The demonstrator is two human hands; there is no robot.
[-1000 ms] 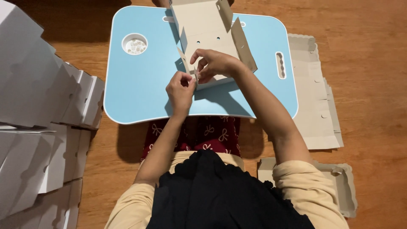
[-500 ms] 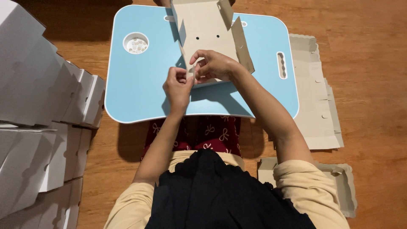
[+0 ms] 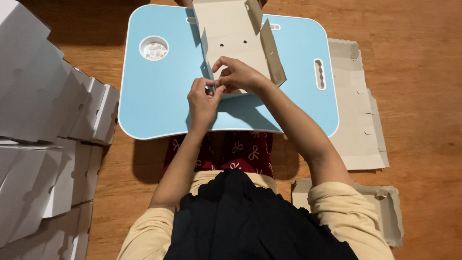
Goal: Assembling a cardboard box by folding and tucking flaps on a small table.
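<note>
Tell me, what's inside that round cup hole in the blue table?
The round recess in the blue lap table holds a pile of small pale pieces, too small to identify. What lies beneath the top ones is covered.

Folded white boxes stack at the left, flat cardboard sheets lie right of the blue lap table, whose far-left cup well holds small pieces.
</note>
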